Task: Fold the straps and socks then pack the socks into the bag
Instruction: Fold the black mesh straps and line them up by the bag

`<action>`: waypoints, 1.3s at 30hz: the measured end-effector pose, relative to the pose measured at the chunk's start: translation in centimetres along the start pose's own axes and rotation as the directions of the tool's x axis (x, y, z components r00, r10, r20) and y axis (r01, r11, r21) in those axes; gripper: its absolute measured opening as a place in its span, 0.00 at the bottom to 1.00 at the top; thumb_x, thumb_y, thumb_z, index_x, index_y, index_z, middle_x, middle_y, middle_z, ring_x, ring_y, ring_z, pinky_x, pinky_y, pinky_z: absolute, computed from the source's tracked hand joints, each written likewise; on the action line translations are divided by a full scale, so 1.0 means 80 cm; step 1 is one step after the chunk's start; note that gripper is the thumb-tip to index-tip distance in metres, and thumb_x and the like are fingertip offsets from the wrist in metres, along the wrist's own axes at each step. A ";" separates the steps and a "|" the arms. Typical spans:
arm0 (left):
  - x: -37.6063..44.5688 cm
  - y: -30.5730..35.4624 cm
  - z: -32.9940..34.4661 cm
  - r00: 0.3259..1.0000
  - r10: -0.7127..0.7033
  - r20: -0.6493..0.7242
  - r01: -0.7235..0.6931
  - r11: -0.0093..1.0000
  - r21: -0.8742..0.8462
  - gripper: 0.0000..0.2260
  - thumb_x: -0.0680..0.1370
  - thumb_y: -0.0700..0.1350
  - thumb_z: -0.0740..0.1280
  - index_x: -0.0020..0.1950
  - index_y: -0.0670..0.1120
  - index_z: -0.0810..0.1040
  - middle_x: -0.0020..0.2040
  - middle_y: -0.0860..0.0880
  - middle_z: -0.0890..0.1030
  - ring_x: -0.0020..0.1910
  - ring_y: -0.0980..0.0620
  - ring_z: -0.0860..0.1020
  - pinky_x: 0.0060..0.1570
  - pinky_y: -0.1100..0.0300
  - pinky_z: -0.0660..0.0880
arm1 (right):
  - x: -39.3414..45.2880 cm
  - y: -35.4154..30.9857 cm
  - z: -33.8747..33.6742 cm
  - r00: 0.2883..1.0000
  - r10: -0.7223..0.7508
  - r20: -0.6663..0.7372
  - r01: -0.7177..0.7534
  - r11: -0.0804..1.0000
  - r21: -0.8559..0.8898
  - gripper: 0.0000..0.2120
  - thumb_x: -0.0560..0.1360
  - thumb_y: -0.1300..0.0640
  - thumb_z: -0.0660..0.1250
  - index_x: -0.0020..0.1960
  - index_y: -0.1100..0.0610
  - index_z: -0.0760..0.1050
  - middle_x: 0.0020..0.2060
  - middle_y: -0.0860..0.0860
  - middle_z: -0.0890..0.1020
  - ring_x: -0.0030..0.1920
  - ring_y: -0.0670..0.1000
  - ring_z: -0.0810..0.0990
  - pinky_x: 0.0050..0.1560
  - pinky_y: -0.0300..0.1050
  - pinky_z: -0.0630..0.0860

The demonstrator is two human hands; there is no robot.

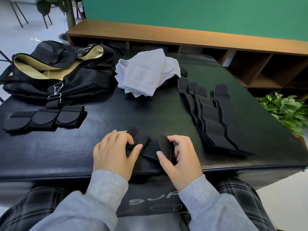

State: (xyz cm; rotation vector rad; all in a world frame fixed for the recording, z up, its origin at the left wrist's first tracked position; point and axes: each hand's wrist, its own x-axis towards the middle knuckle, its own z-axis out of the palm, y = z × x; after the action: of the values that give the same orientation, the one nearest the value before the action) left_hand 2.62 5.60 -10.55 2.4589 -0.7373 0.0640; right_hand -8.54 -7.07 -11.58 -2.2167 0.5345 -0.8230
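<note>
A: Status, left to right?

B: Upper left of frame: bag [70,80], unzipped, tan lining showing. No socks visible inside. Below it, left-centre: folded straps [45,118], three or so, overlapping in a row on the table [50,150].

A: Hands?

B: Bottom centre, near the front edge. Left hand [115,150] has its fingers curled over the left end of one strap [148,145], thumb on top. Right hand [180,157] pinches the right end, which is turned up off the table. Both gripping the same strap, so the person looks mid-fold on it.

A: Socks?

B: Top centre, white heap [148,74], loose and crumpled, just right of the bag. Count not readable. None look folded.

A: Right side?

B: Flat straps [215,117], fanned stack running from centre right down toward the lower right. At least four tabbed ends visible, all unfolded.

A: So progress?

B: Judgement: early, under halfway. A few straps done, one in hand, a stack of at least four left. Socks not yet started, packing not yet started.

A: Anything else in view?

B: Wooden shelf [216,47] across the top behind the table, green wall above it, plant [286,112] at right edge. Grey sleeves, plaid trousers at bottom.
</note>
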 end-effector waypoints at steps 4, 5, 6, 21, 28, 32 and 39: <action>-0.002 0.013 -0.001 0.998 -0.034 -0.048 0.022 0.975 -0.223 0.13 0.73 0.45 0.71 0.45 0.53 0.65 0.39 0.58 0.69 0.42 0.55 0.69 0.50 0.59 0.65 | -0.001 0.000 -0.002 1.000 0.023 0.012 -0.024 0.999 0.028 0.22 0.66 0.48 0.70 0.57 0.49 0.68 0.45 0.39 0.68 0.44 0.33 0.70 0.45 0.23 0.66; -0.003 0.013 0.001 0.997 -0.030 -0.070 0.009 0.961 -0.278 0.14 0.73 0.42 0.70 0.45 0.53 0.65 0.40 0.57 0.69 0.40 0.55 0.69 0.46 0.61 0.67 | -0.001 0.000 -0.002 1.000 0.024 0.018 -0.024 0.999 0.038 0.23 0.66 0.48 0.70 0.58 0.48 0.66 0.47 0.40 0.68 0.46 0.33 0.70 0.46 0.23 0.66; -0.005 0.013 0.003 0.994 -0.012 -0.104 -0.021 0.950 -0.311 0.15 0.73 0.39 0.70 0.46 0.53 0.65 0.42 0.57 0.69 0.40 0.56 0.69 0.42 0.64 0.67 | -0.002 0.000 -0.002 1.000 0.020 0.023 -0.021 0.999 0.045 0.25 0.66 0.46 0.70 0.58 0.47 0.65 0.49 0.40 0.69 0.48 0.33 0.70 0.48 0.23 0.66; -0.015 0.004 0.025 0.852 0.513 -0.110 -0.524 0.837 -0.156 0.06 0.72 0.51 0.63 0.48 0.54 0.71 0.45 0.55 0.79 0.52 0.58 0.70 0.52 0.70 0.66 | -0.006 0.010 -0.001 0.998 0.063 0.017 -0.066 0.960 0.271 0.32 0.59 0.42 0.73 0.59 0.41 0.63 0.48 0.46 0.76 0.44 0.44 0.76 0.47 0.31 0.71; -0.016 -0.001 0.032 0.946 0.278 -0.168 -0.324 0.813 -0.483 0.29 0.64 0.42 0.79 0.55 0.54 0.65 0.53 0.60 0.67 0.53 0.65 0.73 0.52 0.72 0.71 | -0.004 0.021 0.005 0.990 -0.143 0.004 0.143 0.988 0.062 0.13 0.71 0.47 0.66 0.54 0.47 0.76 0.56 0.44 0.74 0.50 0.41 0.75 0.50 0.31 0.72; -0.014 -0.006 0.031 0.931 0.347 -0.113 -0.363 0.852 -0.377 0.32 0.64 0.40 0.78 0.61 0.55 0.66 0.64 0.54 0.63 0.60 0.62 0.70 0.58 0.68 0.69 | -0.003 0.019 0.011 0.967 -0.240 0.085 0.253 0.942 -0.221 0.14 0.74 0.50 0.60 0.53 0.53 0.82 0.54 0.45 0.80 0.52 0.45 0.73 0.56 0.34 0.69; -0.015 0.002 0.025 0.907 0.419 -0.034 -0.421 0.900 -0.112 0.10 0.71 0.50 0.66 0.50 0.53 0.68 0.61 0.53 0.77 0.69 0.51 0.67 0.59 0.57 0.69 | -0.005 0.008 -0.003 0.957 -0.161 0.241 0.188 0.978 -0.093 0.19 0.70 0.49 0.58 0.60 0.40 0.72 0.68 0.35 0.68 0.61 0.37 0.70 0.58 0.39 0.66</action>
State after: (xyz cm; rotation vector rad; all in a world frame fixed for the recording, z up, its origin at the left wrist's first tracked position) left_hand 1.27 5.01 -12.39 2.1472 -1.2225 0.1899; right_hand -9.08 -7.39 -12.07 -2.4530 0.2817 -0.6207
